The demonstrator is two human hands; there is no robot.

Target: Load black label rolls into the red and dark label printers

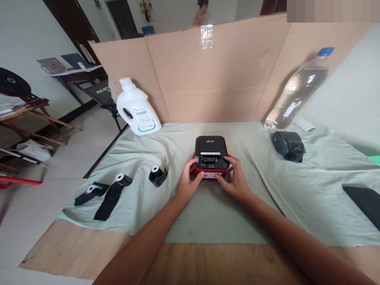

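Note:
A small black and red device [211, 152], like a compact printer, sits in the middle of the pale green cloth [297, 186]. My left hand [188, 181] grips its left front corner, fingers curled onto the top edge. My right hand [234, 178] grips the right front corner the same way, thumb on the front face. To the left lie three small rolls in black wrapping: one upright [157, 175] nearest the device, two more [117, 190] [90, 192] farther left with loose black strips.
A white detergent jug [136, 107] stands at the back left. A clear water bottle [297, 93] leans at the back right, with a black pouch [289, 145] below it. A cardboard screen [208, 71] backs the table. A dark phone [365, 204] lies at the right edge.

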